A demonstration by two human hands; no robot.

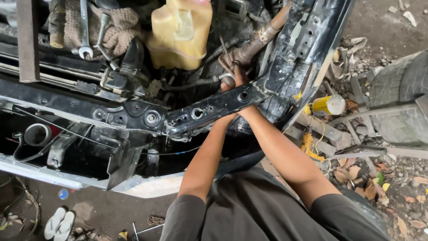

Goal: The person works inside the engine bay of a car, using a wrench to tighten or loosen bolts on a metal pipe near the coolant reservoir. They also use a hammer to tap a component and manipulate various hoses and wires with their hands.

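Head view: both forearms reach up past the black radiator support bar (pixel 209 107) into the engine bay. The right hand (pixel 235 73), centre frame, is closed on pliers (pixel 226 56) set against a rusty pipe (pixel 258 40). The left hand is hidden behind the bar, so I cannot tell its grip. A yellowed coolant reservoir (pixel 180 33) sits at upper centre, wrenches (pixel 89 31) at upper left.

Wrenches (pixel 91 33) on cloth (pixel 117 27), left of reservoir (pixel 179 33)
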